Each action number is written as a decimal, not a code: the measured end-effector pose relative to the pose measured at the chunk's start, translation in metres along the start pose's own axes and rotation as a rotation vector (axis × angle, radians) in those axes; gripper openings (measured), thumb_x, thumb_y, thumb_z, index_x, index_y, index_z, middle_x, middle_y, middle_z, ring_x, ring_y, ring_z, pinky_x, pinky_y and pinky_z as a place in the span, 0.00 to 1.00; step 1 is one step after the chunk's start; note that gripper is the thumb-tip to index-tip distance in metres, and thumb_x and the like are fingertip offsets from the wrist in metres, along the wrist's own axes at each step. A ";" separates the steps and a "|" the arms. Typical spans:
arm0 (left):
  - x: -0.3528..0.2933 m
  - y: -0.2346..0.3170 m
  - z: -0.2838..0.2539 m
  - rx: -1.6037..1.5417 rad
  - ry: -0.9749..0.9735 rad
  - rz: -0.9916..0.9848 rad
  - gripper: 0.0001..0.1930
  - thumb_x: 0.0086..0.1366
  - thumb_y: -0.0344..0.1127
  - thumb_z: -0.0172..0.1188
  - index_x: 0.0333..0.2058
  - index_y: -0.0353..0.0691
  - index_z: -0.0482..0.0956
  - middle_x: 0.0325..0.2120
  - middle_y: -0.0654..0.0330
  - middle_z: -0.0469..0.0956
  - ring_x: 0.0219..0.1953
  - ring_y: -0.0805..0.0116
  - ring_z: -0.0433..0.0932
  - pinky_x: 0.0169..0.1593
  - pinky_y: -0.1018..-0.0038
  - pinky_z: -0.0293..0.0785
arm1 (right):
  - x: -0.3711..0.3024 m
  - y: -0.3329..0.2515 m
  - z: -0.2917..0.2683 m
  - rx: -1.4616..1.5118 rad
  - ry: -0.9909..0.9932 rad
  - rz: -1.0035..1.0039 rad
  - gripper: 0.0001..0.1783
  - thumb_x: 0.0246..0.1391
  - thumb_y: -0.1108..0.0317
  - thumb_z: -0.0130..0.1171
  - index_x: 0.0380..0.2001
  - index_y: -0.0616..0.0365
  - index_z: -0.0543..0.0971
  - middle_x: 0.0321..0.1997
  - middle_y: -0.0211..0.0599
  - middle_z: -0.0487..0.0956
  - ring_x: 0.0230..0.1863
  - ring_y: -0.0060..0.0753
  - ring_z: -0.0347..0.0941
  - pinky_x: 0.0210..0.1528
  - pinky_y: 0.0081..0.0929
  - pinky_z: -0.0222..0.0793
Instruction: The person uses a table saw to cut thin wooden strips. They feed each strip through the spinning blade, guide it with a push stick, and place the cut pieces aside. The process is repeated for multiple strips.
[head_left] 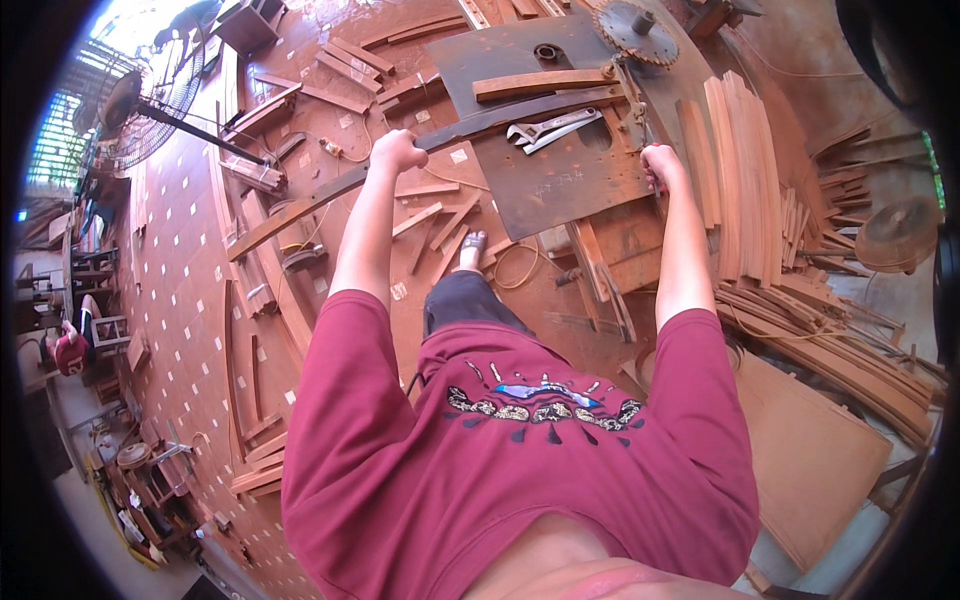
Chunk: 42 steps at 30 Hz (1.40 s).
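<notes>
My left hand (pixel 398 150) is closed around a long dark wooden bar (pixel 300 208). The bar runs from the lower left up across the flat metal tabletop (pixel 540 190). At the tabletop's right edge, my right hand (pixel 660 168) is closed on a tool with red on its handle; its kind is mostly hidden by the fingers. An adjustable wrench (pixel 552 130) lies on the metal between my hands, just below the bar. Above the bar rests a shorter wooden piece (pixel 540 84). A round toothed saw blade (pixel 636 34) sits at the tabletop's far right corner.
Curved wooden strips (pixel 742 180) stand stacked to the right, above a large flat board (pixel 815 455). More wood pieces and a cable (pixel 520 268) lie on the tiled floor. At the upper left is a standing fan (pixel 125 105). Another person's red garment (pixel 70 352) shows far left.
</notes>
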<state>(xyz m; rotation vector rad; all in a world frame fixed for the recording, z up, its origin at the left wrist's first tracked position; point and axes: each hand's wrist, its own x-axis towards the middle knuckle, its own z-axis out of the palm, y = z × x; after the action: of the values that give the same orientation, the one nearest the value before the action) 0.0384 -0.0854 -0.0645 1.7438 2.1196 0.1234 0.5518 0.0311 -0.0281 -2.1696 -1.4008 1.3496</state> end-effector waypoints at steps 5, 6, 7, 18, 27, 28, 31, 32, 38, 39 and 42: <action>-0.017 0.003 0.013 -0.030 0.006 0.018 0.19 0.36 0.44 0.66 0.28 0.40 0.88 0.26 0.49 0.84 0.33 0.52 0.84 0.42 0.62 0.80 | -0.004 0.012 -0.007 0.016 -0.044 0.031 0.05 0.42 0.68 0.52 0.17 0.56 0.70 0.14 0.32 0.68 0.13 0.29 0.63 0.19 0.35 0.66; -0.021 0.008 0.016 -0.034 0.018 0.023 0.19 0.36 0.44 0.66 0.28 0.40 0.88 0.26 0.49 0.84 0.33 0.52 0.84 0.42 0.62 0.80 | -0.002 0.019 -0.010 0.027 -0.040 0.041 0.05 0.41 0.68 0.51 0.18 0.57 0.70 0.15 0.33 0.68 0.13 0.29 0.64 0.19 0.35 0.66; -0.025 0.012 0.021 -0.039 0.030 0.028 0.19 0.36 0.44 0.66 0.28 0.40 0.88 0.26 0.48 0.84 0.33 0.52 0.84 0.42 0.62 0.80 | 0.000 0.026 -0.013 0.030 -0.044 0.045 0.05 0.41 0.68 0.52 0.18 0.57 0.70 0.15 0.32 0.67 0.13 0.29 0.63 0.19 0.36 0.66; -0.058 0.031 0.036 -0.072 -0.016 0.047 0.21 0.39 0.43 0.64 0.33 0.41 0.87 0.29 0.45 0.83 0.36 0.47 0.83 0.44 0.57 0.79 | -0.021 0.081 -0.022 0.097 -0.087 -0.026 0.08 0.45 0.68 0.54 0.17 0.58 0.71 0.13 0.31 0.69 0.12 0.28 0.65 0.15 0.33 0.65; -0.087 0.032 0.031 -0.112 -0.022 0.085 0.26 0.40 0.40 0.61 0.43 0.44 0.85 0.31 0.43 0.82 0.38 0.44 0.81 0.47 0.55 0.78 | -0.072 0.086 -0.014 0.135 -0.049 -0.047 0.08 0.46 0.71 0.53 0.16 0.55 0.70 0.13 0.27 0.69 0.12 0.23 0.63 0.15 0.28 0.61; -0.087 0.025 0.032 -0.104 -0.025 0.096 0.26 0.41 0.40 0.61 0.43 0.44 0.85 0.31 0.43 0.82 0.38 0.44 0.81 0.47 0.55 0.77 | -0.072 0.083 -0.010 0.133 -0.047 -0.049 0.09 0.46 0.71 0.53 0.16 0.55 0.69 0.13 0.27 0.68 0.12 0.23 0.63 0.15 0.28 0.61; -0.089 0.013 0.029 -0.093 -0.027 0.085 0.25 0.41 0.40 0.61 0.42 0.43 0.85 0.31 0.43 0.82 0.39 0.43 0.81 0.48 0.54 0.77 | -0.070 0.075 0.001 0.122 -0.064 -0.061 0.09 0.47 0.71 0.53 0.15 0.55 0.70 0.13 0.27 0.68 0.12 0.23 0.63 0.14 0.27 0.61; -0.090 0.011 0.028 -0.092 -0.027 0.073 0.25 0.41 0.40 0.60 0.42 0.43 0.85 0.31 0.42 0.82 0.40 0.43 0.81 0.49 0.53 0.76 | -0.070 0.072 0.006 0.116 -0.055 -0.065 0.09 0.47 0.71 0.53 0.15 0.55 0.70 0.13 0.27 0.68 0.12 0.23 0.63 0.15 0.28 0.62; -0.016 -0.005 -0.005 -0.356 -0.519 -0.048 0.10 0.46 0.36 0.64 0.25 0.35 0.82 0.15 0.57 0.78 0.15 0.68 0.77 0.22 0.71 0.75 | -0.029 0.030 0.003 0.020 0.019 -0.027 0.10 0.48 0.71 0.52 0.15 0.58 0.73 0.13 0.29 0.70 0.12 0.24 0.64 0.14 0.29 0.63; 0.001 -0.012 -0.012 -0.379 -0.571 -0.054 0.10 0.46 0.36 0.63 0.25 0.35 0.81 0.15 0.57 0.78 0.15 0.68 0.77 0.21 0.71 0.74 | -0.020 0.017 0.007 0.025 0.028 -0.022 0.10 0.48 0.70 0.52 0.15 0.58 0.73 0.13 0.29 0.70 0.12 0.24 0.64 0.14 0.29 0.63; 0.049 -0.021 -0.031 -0.429 -0.695 -0.089 0.11 0.46 0.34 0.61 0.26 0.32 0.81 0.16 0.56 0.79 0.13 0.67 0.76 0.16 0.70 0.72 | 0.004 -0.015 0.008 0.029 0.038 -0.021 0.10 0.48 0.70 0.52 0.16 0.58 0.73 0.13 0.29 0.70 0.11 0.24 0.64 0.15 0.29 0.64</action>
<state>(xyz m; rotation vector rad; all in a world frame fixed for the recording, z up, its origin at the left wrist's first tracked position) 0.0008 -0.0376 -0.0548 1.2038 1.5164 -0.0482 0.5366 0.0398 -0.0252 -2.1445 -1.3775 1.3058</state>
